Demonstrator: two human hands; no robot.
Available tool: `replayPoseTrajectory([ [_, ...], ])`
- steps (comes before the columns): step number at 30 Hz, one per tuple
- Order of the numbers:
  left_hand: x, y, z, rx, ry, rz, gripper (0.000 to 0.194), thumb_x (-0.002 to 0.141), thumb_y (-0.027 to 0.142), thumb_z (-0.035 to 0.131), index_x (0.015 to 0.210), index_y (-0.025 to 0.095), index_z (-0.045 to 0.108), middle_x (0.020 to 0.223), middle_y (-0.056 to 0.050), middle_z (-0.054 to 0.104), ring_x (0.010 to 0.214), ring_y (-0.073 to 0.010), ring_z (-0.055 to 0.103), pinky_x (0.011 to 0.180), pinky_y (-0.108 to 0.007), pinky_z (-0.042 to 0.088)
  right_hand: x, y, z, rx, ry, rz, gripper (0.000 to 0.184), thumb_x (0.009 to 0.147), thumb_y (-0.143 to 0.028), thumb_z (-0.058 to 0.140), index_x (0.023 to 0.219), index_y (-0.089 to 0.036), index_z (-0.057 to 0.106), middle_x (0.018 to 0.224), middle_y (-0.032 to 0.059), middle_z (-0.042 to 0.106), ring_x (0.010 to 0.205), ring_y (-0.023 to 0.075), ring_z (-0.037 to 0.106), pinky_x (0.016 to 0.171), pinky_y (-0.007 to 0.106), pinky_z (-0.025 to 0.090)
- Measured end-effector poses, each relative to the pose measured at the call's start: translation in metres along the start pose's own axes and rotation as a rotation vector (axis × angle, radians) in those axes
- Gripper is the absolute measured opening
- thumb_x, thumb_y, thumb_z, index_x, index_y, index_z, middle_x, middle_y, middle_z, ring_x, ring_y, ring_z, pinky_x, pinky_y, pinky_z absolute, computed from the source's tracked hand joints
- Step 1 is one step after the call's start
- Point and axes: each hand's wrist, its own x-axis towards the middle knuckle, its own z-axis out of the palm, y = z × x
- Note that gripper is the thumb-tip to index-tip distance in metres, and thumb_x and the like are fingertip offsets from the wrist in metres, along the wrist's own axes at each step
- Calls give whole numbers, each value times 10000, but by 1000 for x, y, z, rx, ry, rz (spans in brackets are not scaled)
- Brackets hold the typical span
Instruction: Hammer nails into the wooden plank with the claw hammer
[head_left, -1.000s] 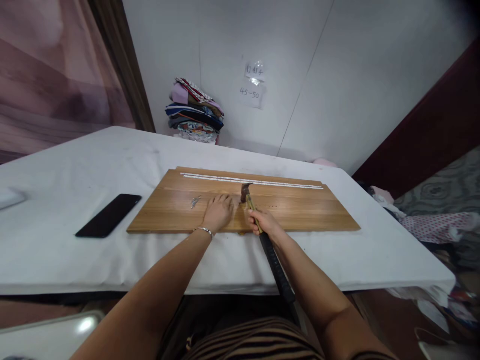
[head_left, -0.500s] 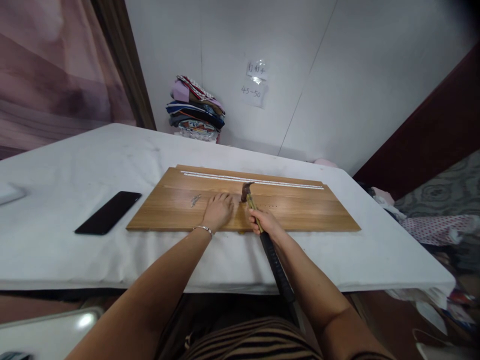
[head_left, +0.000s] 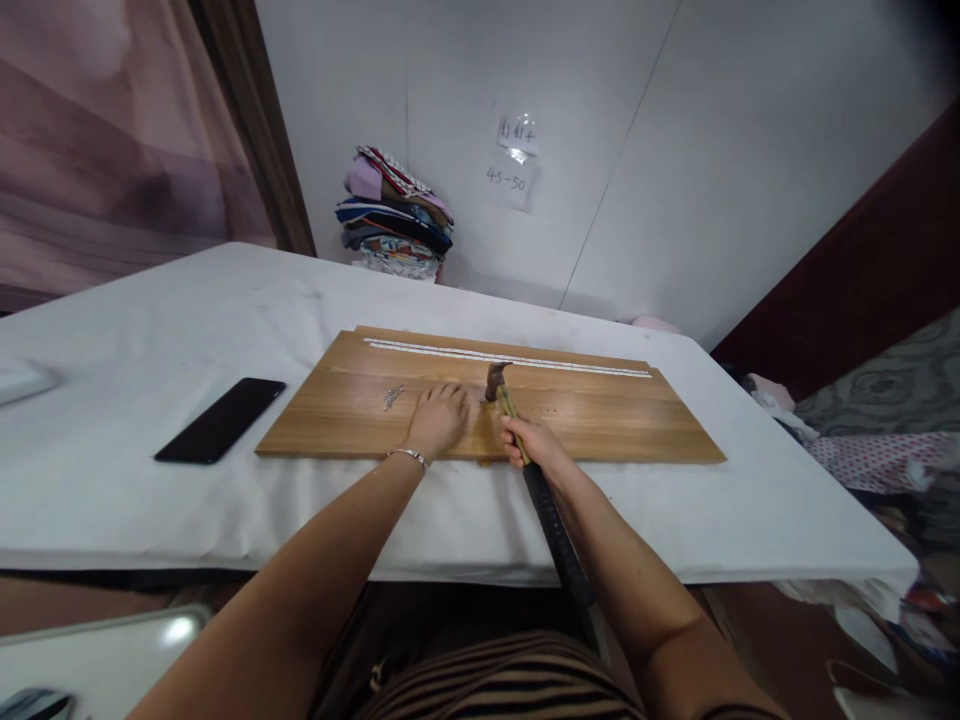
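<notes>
My right hand (head_left: 534, 442) is wrapped round the upper handle of a claw hammer (head_left: 555, 530), whose brown metal head is low over the wooden board (head_left: 322, 420). Whether the head touches the board I cannot tell. Flat on the board, fingers stretched out, lies my left hand (head_left: 439, 418), just left of the hammer head. A small heap of nails (head_left: 392, 397) sits on the board to the left of that hand. Right of the hammer, a short row of dark dots (head_left: 544, 409) marks the wood.
Two white strips (head_left: 510, 358) run along the board's far side. A black phone-like slab (head_left: 220, 420) lies left of the board on the white-covered table (head_left: 135, 500). Folded clothes (head_left: 394, 215) are stacked by the wall, under which the table ends.
The view has shifted slightly. My left hand stays flat on the board, and the hammer head remains low beside it in my right hand.
</notes>
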Motion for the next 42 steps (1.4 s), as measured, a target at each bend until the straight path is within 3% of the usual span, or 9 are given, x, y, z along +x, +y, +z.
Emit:
replayPoseTrajectory([
  [19, -1, 2, -3, -15, -4, -23, 367, 1056, 242, 454, 1273, 197, 747, 1466, -159, 695, 1379, -314, 600, 1148, -487, 457, 4, -1, 1, -29, 6, 31, 254, 847, -375, 703, 799, -245, 490, 492, -102, 460, 352, 70, 335, 368, 204, 240],
  [36, -1, 2, -2, -51, 8, -11, 370, 1052, 246, 453, 1270, 221, 752, 1457, -152, 696, 1375, -312, 593, 1158, -499, 450, 2, -1, 1, -33, -10, -4, 284, 816, -385, 733, 799, -249, 484, 497, -103, 477, 345, 67, 350, 348, 193, 259],
  [42, -2, 4, -4, -25, -8, -20, 378, 1068, 259, 435, 1273, 174, 740, 1468, -173, 690, 1362, -321, 601, 1156, -498, 442, 3, 0, 2, -21, -26, 11, 343, 792, -419, 776, 825, -253, 478, 518, -121, 467, 350, 62, 352, 350, 195, 242],
])
